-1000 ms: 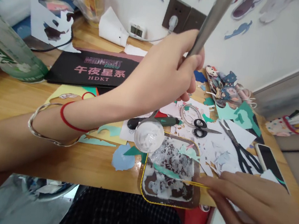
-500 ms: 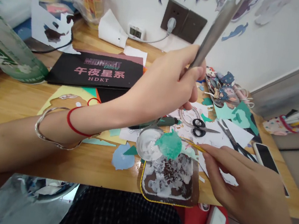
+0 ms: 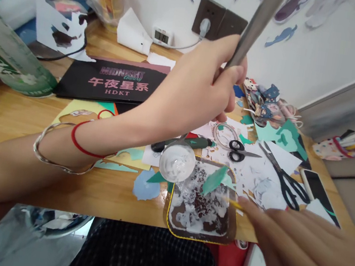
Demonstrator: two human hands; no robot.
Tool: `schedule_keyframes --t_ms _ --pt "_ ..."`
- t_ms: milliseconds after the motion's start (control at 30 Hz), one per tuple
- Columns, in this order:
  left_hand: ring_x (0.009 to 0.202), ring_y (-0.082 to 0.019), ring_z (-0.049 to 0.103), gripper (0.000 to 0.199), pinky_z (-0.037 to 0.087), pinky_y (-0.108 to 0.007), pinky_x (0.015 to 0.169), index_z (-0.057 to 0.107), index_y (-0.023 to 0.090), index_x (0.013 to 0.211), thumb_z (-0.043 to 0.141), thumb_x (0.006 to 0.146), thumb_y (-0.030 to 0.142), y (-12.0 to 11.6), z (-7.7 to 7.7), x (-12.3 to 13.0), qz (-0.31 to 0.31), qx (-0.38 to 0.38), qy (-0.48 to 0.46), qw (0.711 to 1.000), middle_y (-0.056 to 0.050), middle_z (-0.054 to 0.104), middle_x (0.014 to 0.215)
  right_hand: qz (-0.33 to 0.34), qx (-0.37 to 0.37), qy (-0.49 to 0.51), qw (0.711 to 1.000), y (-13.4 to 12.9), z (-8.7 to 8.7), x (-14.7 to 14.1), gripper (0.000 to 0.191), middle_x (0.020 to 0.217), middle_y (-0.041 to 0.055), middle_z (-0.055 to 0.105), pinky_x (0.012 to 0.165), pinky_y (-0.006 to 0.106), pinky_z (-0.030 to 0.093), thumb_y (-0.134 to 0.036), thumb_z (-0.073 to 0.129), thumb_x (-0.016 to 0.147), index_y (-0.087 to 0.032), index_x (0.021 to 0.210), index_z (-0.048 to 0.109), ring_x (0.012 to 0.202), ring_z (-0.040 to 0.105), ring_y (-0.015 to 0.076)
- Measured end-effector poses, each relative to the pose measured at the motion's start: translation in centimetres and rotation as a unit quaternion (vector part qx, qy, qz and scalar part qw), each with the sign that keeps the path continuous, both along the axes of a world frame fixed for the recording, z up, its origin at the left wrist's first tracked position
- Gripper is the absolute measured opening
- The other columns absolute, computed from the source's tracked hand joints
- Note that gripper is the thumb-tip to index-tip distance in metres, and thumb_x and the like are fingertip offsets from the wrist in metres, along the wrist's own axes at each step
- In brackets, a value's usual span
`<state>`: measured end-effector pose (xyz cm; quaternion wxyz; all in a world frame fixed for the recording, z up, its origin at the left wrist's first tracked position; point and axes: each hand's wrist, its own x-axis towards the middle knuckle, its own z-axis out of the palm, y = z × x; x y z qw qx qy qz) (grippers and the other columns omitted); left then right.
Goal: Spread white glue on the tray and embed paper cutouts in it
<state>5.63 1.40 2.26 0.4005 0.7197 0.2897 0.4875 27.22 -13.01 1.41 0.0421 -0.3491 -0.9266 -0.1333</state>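
My left hand (image 3: 201, 83), raised over the desk, is closed around a long grey handle (image 3: 256, 27). Below it hangs a small round dish (image 3: 177, 163) with white paste; what joins it to the handle is hidden. My right hand (image 3: 297, 244), blurred, pinches a thin yellow stick (image 3: 235, 203). At the stick's far end a green paper piece (image 3: 214, 180) is tilted over a dark tray (image 3: 231, 230) smeared with white paste. A light-blue paper piece (image 3: 147, 185) lies left of the tray.
Small scissors (image 3: 241, 152), large scissors (image 3: 286, 178) and a phone (image 3: 317, 189) lie to the right. A black folder (image 3: 115, 81) and a green-white bottle (image 3: 15, 55) are at the left.
The green piece has moved away from the dish, down and right over the tray, and turned more edge-on. My right hand has moved down. My left hand has risen slightly; the dish shifted slightly left.
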Motion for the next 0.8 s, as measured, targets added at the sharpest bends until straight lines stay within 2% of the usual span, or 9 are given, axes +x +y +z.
schedule_keyframes --t_ms 100,200,300,500,600,700,800 --pt "0.052 -0.01 0.059 0.016 0.053 -0.024 0.048 0.048 0.012 0.081 0.036 0.084 0.002 0.1 -0.1 0.0 0.001 0.004 -0.003 1.0 0.003 0.045 0.059 0.044 -0.07 -0.068 0.994 -0.4 -1.0 -0.3 0.037 0.07 0.0047 0.06 0.054 0.03 0.036 -0.002 0.029 0.087 -0.008 0.115 0.052 0.057 0.051 0.0152" --pt "0.053 -0.009 0.059 0.015 0.053 -0.024 0.049 0.047 0.013 0.081 0.037 0.085 0.003 0.0 -0.1 0.0 0.0 -0.006 0.001 1.0 0.003 0.047 0.062 0.036 -0.121 -0.096 0.987 -0.5 -1.7 -0.4 0.037 0.079 0.0082 0.062 0.054 0.031 0.038 -0.002 0.027 0.087 -0.009 0.113 0.054 0.06 0.055 0.0175" --pt "0.055 -0.01 0.06 0.014 0.053 -0.024 0.051 0.047 0.013 0.081 0.037 0.087 0.007 -0.1 -0.1 0.0 -0.005 -0.005 -0.001 1.0 0.002 0.048 0.062 0.016 -0.164 -0.084 0.983 -0.6 -1.7 -0.2 0.034 0.076 0.0072 0.06 0.051 0.03 0.038 -0.009 0.029 0.089 -0.011 0.111 0.055 0.058 0.055 0.0168" --pt "0.054 -0.011 0.061 0.015 0.053 -0.024 0.052 0.047 0.014 0.079 0.036 0.087 0.008 -0.1 0.0 -0.2 0.001 -0.006 0.001 1.0 0.002 0.05 0.061 -0.033 -0.125 -0.066 0.989 -0.1 -2.6 -1.5 0.037 0.07 0.0039 0.058 0.047 0.03 0.035 -0.002 0.036 0.081 -0.011 0.112 0.054 0.053 0.052 0.016" --pt "0.052 -0.013 0.061 0.013 0.052 -0.025 0.05 0.048 0.014 0.081 0.037 0.087 0.008 0.2 0.3 -0.5 -0.001 -0.006 -0.005 1.0 0.001 0.053 0.059 -0.04 -0.142 -0.078 0.986 0.5 -3.2 -2.3 0.043 0.072 0.003 0.059 0.048 0.03 0.035 0.001 0.04 0.074 -0.014 0.111 0.054 0.053 0.053 0.0168" --pt "0.052 -0.013 0.062 0.013 0.053 -0.026 0.049 0.048 0.013 0.083 0.038 0.087 0.008 0.6 0.9 -1.0 0.011 -0.017 -0.022 1.0 0.001 0.055 0.058 -0.059 -0.142 -0.051 0.987 0.9 -2.8 -2.2 0.042 0.071 0.0018 0.059 0.049 0.029 0.035 0.001 0.039 0.074 -0.016 0.109 0.055 0.053 0.052 0.0158" --pt "0.053 -0.012 0.062 0.013 0.054 -0.027 0.053 0.048 0.013 0.085 0.036 0.089 0.009 1.0 2.0 -1.7 0.021 -0.047 -0.058 0.997 0.002 0.056 0.058 -0.078 -0.099 0.016 0.992 1.1 -1.7 -1.2 0.033 0.07 0.0023 0.059 0.049 0.027 0.034 -0.005 0.038 0.083 -0.016 0.109 0.054 0.054 0.052 0.0145"
